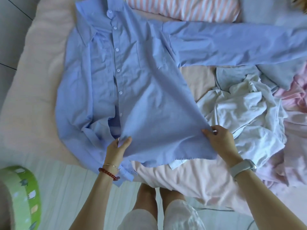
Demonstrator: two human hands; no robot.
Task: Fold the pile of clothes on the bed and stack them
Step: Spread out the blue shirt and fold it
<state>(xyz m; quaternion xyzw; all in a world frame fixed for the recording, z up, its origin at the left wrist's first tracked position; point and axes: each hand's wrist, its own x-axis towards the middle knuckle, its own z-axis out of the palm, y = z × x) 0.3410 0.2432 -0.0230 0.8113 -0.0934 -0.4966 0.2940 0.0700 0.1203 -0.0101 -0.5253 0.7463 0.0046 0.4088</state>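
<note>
1. Right now the blue shirt lies buttoned and face up across the pink bed, collar toward 11 o'clock, one sleeve stretched out to 3 o'clock.
2. My left hand pinches the hem near the button placket; my right hand pinches the side seam corner at 4 o'clock. Both are closed on cloth, lifting the lower front panel slightly.
3. I judge the fabric thin, light and limp: it will sag between grips and crease wherever it drops, so I would hold at seams and hem corners, keeping it taut.
4. The unfolded pile, white and pale pieces, sits at 3 to 4 o'clock, touching the shirt's edge; pink garments lie beyond it.
5. A striped pillow rests at 12 o'clock, a green tub on the floor at 8 o'clock.
</note>
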